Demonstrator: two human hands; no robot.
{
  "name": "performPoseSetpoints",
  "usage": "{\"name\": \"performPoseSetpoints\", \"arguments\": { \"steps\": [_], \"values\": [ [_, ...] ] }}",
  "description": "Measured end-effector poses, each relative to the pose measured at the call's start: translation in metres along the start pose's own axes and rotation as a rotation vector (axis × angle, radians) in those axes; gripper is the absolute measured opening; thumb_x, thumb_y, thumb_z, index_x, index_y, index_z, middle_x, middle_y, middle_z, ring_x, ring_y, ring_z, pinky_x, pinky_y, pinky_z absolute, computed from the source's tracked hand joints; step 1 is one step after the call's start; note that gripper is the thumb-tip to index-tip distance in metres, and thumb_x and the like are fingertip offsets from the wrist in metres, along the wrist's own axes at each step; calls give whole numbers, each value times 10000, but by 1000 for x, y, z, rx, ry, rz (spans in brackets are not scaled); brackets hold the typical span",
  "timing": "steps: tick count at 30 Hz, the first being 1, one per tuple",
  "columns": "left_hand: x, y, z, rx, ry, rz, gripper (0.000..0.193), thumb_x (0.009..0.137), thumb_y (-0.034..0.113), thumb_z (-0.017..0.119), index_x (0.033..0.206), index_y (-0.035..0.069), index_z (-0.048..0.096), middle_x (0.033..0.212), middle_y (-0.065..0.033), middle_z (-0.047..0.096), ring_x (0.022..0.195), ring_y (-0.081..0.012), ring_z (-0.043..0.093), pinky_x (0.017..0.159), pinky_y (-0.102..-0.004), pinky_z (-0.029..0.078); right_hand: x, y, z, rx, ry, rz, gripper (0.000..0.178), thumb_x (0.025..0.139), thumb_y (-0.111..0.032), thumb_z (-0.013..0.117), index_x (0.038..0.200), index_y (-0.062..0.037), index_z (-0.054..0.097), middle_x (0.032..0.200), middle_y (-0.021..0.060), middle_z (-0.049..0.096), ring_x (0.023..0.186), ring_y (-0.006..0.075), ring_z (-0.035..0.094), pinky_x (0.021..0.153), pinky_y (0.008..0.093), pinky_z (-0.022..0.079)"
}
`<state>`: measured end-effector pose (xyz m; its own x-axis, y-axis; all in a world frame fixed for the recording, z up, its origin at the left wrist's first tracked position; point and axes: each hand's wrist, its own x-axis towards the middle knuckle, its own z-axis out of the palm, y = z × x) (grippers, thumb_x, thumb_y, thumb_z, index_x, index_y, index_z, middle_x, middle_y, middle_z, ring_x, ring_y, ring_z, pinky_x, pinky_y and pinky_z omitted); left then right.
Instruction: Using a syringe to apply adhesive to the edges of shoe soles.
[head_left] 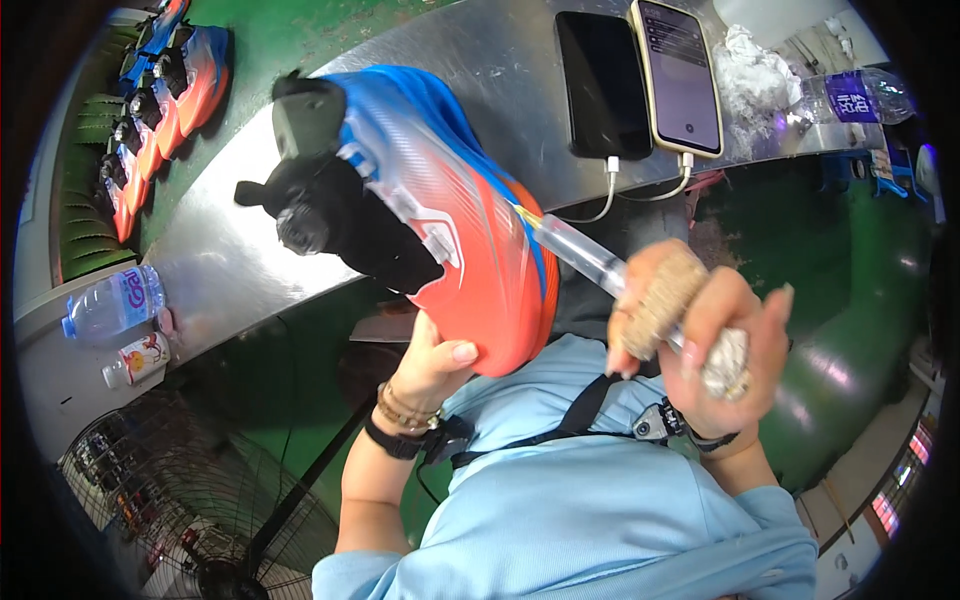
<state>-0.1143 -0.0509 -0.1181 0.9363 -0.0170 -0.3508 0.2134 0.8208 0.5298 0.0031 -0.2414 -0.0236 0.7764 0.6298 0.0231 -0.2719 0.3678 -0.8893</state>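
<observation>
My left hand (pixel 433 362) grips the coral end of a sports shoe (pixel 480 260), thumb on its side. The shoe fades from blue through white to coral and is tilted over the table edge. Black material (pixel 350 220) fills or covers its opening. My right hand (pixel 715 340) is closed around a clear syringe (pixel 585 252), whose thin yellowish tip touches the seam between the shoe's upper and its sole. Tan wrapping or a pad (pixel 667 300) sits at the fingers of that hand, and a whitish wad (pixel 727 362) shows at the palm.
The metal table (pixel 240 240) bears two charging phones (pixel 603 85) at the back, with crumpled white tissue (pixel 752 75) and a plastic bottle (pixel 855 97) to their right. Another bottle (pixel 115 302) and a small white one (pixel 137 360) stand left. Several similar shoes (pixel 170 95) are far left, above a fan (pixel 190 500).
</observation>
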Motion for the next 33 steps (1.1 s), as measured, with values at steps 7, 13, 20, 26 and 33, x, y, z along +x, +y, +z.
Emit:
{"name": "performPoseSetpoints", "arguments": {
  "steps": [7, 13, 20, 26, 33],
  "values": [
    [62, -22, 26, -180, -117, -102, 828, 601, 258, 786, 1279, 82, 343, 1255, -59, 421, 1190, -210, 396, 1051, -406, 265, -24, -26, -4, -40, 66, -119, 649, 878, -590, 160, 701, -67, 502, 866, 257, 467, 622, 282, 560, 557, 355, 482],
    [100, -21, 44, -202, -221, 0, 801, 651, 250, 777, 1277, 43, 322, 1298, -95, 364, 1231, -238, 359, 1065, -374, 297, -27, -28, -13, -140, 105, -199, 600, 871, -601, 199, 655, -121, 488, 873, 184, 415, 536, 252, 535, 486, 315, 498],
    [122, -20, 58, -227, -244, 97, 751, 696, 234, 739, 1282, 34, 313, 1357, -144, 297, 1224, -248, 371, 1047, -337, 332, -23, -24, -18, -276, 90, -257, 566, 878, -580, 234, 718, -109, 504, 914, 194, 410, 560, 243, 529, 502, 327, 499],
    [137, -18, 74, -259, -212, 146, 595, 789, 246, 645, 1260, 32, 351, 1365, -142, 297, 1201, -210, 403, 1024, -326, 363, -15, -20, -10, -334, 107, -308, 603, 824, -623, 336, 790, -67, 566, 946, 233, 447, 692, 273, 569, 595, 366, 516],
    [123, 11, 115, -389, 64, 58, 270, 805, 159, 640, 1041, 72, 541, 1026, -29, 592, 960, -126, 570, 909, -306, 470, -9, -7, -19, -339, 61, -392, 529, 824, -560, 468, 823, -52, 614, 993, 254, 504, 788, 292, 597, 665, 355, 497]
  ]
}}
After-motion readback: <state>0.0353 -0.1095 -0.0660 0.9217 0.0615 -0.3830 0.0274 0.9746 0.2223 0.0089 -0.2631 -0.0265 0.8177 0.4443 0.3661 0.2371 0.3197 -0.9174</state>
